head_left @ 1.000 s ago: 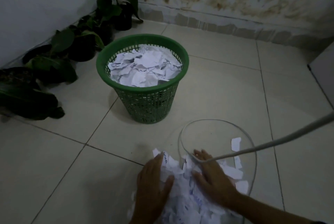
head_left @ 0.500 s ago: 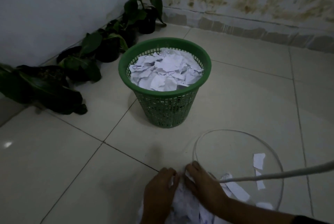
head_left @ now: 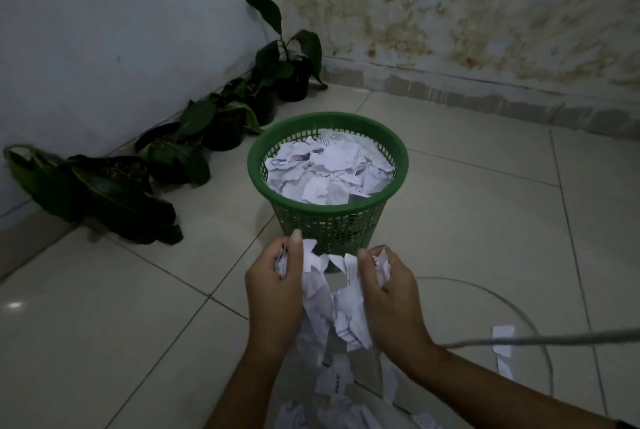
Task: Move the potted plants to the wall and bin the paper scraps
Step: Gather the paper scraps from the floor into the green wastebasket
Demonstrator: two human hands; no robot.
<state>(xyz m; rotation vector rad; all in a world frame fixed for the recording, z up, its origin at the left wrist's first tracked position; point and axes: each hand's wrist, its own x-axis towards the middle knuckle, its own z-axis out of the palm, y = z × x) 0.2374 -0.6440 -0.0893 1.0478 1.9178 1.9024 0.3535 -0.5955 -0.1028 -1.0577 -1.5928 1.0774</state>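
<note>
A green mesh bin stands on the tiled floor, nearly full of white paper scraps. Just in front of it, raised off the floor, my left hand and my right hand grip a bunch of torn paper between them, with some pieces hanging down. More scraps lie on the floor below my hands, and a few strips lie to the right. Several potted plants in black pots line the left wall, the farthest in the corner.
A thin white cable loops on the floor at the right and crosses toward my right wrist. The nearest plant's large leaves droop onto the tiles at the left. A stained wall with a skirting runs behind the bin.
My hands gathered the scraps on the floor, closed round a bunch and lifted it up toward the bin. The view has swung left and tilted up.
</note>
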